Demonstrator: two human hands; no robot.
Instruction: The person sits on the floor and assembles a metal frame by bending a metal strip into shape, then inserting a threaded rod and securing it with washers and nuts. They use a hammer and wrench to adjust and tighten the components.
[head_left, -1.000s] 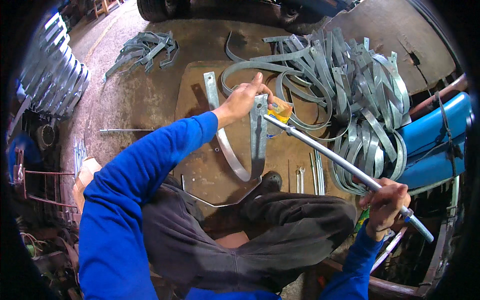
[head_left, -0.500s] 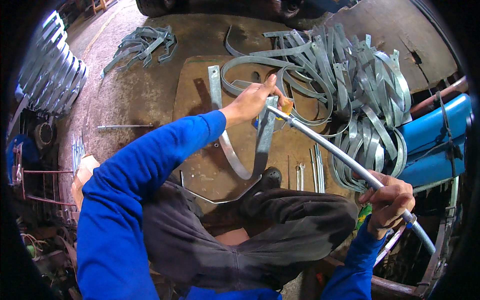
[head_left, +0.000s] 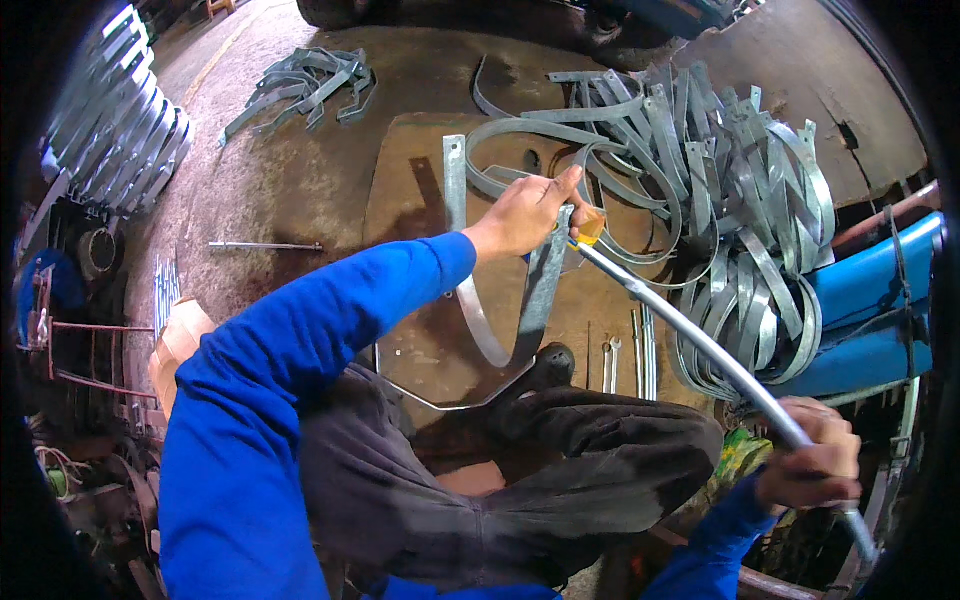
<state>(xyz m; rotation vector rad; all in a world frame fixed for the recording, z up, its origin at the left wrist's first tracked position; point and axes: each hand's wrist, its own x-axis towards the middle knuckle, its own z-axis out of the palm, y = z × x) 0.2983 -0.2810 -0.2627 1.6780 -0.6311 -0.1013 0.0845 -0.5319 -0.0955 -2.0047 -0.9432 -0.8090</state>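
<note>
My left hand [head_left: 528, 208] is closed around the upper end of a U-shaped galvanized metal strap [head_left: 541, 295], thumb pointing up. The strap's bend hangs down between my legs and its other end, with a hole, stands up to the left. In my right hand [head_left: 815, 460], at the lower right, is a long grey metal pipe [head_left: 700, 345], gripped near its near end. It runs slantwise up to the strap end at my left fingers; whether it fits over anything there is hard to see. A small yellow-orange thing [head_left: 592, 228] shows behind those fingers.
Many loose straps [head_left: 740, 210] are heaped at the right, beside a blue curved panel [head_left: 875, 300]. Two wrenches [head_left: 612, 365] and several metal rods [head_left: 645, 350] lie by my shoe [head_left: 555, 366]. A smaller strap pile [head_left: 310, 85] and a rod [head_left: 265, 246] lie left; stacked straps [head_left: 125, 130] stand beyond.
My right hand has swung the pipe's near end down and a little right. My left hand still holds the strap end. The whole view has shifted slightly.
</note>
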